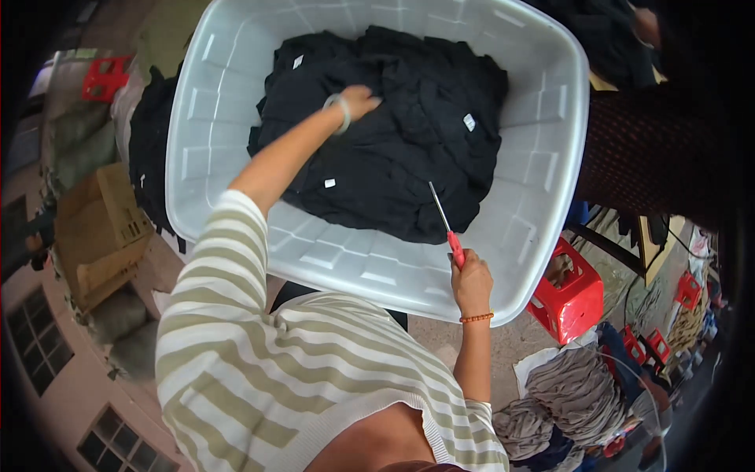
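Observation:
A large pale plastic tub [535,157] holds a heap of black garments [409,149] with small white labels showing on several of them. My left hand [359,102], a pale bangle at its wrist, reaches into the heap's upper middle. Its fingers are curled onto the black cloth and slightly blurred. Over the tub's near right side, my right hand [472,282] is closed round the handle of a slim red-handled tool [457,248]. The tool's thin metal blade points up and left over the garments; I cannot make out its exact kind. An orange beaded bracelet circles that wrist.
Right of the tub stands a red plastic stool [568,295], with bundles of grey-brown cloth [578,393] below it. More black cloth [153,149] and an open cardboard box [102,228] lie to the left. Someone else's hand [647,27] shows at the upper right.

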Demonstrator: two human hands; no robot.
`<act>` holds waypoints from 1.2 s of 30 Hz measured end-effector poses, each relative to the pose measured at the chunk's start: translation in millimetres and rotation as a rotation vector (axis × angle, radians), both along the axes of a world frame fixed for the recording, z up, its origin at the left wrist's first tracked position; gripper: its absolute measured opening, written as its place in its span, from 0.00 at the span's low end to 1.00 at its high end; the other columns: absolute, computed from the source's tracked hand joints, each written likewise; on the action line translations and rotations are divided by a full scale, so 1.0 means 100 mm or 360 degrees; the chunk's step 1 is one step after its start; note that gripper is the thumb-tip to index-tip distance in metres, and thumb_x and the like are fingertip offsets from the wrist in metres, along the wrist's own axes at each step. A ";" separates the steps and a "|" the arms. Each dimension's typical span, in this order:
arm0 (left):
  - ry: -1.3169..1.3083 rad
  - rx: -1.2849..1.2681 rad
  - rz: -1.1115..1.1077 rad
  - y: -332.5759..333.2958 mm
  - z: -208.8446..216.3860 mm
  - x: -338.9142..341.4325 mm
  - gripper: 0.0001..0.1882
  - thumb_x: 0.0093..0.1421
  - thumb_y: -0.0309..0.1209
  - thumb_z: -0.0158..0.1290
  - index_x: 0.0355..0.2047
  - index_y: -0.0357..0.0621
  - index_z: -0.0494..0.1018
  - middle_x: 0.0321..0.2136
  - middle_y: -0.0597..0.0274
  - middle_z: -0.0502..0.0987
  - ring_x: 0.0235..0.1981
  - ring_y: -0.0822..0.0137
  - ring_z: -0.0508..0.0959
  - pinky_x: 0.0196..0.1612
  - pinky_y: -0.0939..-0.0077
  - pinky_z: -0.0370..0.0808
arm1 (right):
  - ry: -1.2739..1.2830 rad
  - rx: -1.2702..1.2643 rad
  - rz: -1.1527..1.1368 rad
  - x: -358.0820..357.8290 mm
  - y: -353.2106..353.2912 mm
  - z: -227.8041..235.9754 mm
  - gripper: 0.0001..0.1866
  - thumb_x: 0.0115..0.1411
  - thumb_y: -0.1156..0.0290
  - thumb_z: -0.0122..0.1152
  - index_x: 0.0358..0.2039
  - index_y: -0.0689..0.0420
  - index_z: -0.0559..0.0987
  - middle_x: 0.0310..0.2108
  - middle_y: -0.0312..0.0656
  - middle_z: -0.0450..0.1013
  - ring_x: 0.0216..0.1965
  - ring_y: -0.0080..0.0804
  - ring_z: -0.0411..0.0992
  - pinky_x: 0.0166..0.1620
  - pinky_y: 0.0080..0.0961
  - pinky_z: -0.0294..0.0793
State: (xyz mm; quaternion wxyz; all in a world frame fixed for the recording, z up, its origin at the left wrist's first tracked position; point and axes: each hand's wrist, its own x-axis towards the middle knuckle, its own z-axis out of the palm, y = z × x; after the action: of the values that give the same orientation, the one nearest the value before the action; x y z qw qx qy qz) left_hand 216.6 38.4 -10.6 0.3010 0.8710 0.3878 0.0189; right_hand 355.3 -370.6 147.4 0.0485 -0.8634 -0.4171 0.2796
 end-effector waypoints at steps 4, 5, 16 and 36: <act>0.0383 -0.0512 0.0563 -0.69 -0.84 -1.13 0.25 0.54 0.42 0.58 0.48 0.38 0.73 0.48 0.45 0.73 0.52 0.52 0.72 0.54 0.66 0.69 | 0.0048 0.0094 0.0333 -0.07 0.32 -0.17 0.10 0.56 0.65 0.60 0.31 0.60 0.75 0.30 0.47 0.75 0.33 0.45 0.71 0.39 0.37 0.72; 0.0303 -0.0431 0.0638 -0.82 -0.95 -1.24 0.23 0.54 0.39 0.58 0.49 0.41 0.73 0.46 0.46 0.74 0.50 0.53 0.74 0.52 0.66 0.70 | 0.0051 0.0070 0.0351 -0.09 0.41 -0.22 0.10 0.56 0.65 0.60 0.31 0.60 0.75 0.30 0.47 0.75 0.33 0.45 0.71 0.39 0.37 0.72; 0.0231 -0.0111 0.0700 -0.33 -1.22 -0.84 0.20 0.55 0.37 0.58 0.48 0.50 0.72 0.47 0.54 0.70 0.50 0.54 0.69 0.54 0.62 0.66 | 0.0195 -0.0138 0.0695 -0.53 1.76 -0.63 0.12 0.57 0.63 0.59 0.28 0.60 0.73 0.22 0.52 0.74 0.25 0.50 0.75 0.30 0.41 0.73; -0.0142 -0.0644 0.0940 -0.41 -1.32 -1.32 0.17 0.47 0.33 0.64 0.37 0.42 0.76 0.34 0.54 0.79 0.39 0.56 0.78 0.44 0.68 0.74 | 0.0433 -0.0349 0.1091 -0.66 2.34 -0.87 0.18 0.56 0.55 0.59 0.32 0.61 0.77 0.25 0.54 0.75 0.29 0.52 0.76 0.34 0.41 0.75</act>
State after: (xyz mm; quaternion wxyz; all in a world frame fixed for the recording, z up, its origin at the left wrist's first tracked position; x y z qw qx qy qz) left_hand 85.1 -2.8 -142.5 0.4654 0.6426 0.6051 0.0658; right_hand 289.2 -136.2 60.7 -0.0854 -0.6289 -0.6390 0.4346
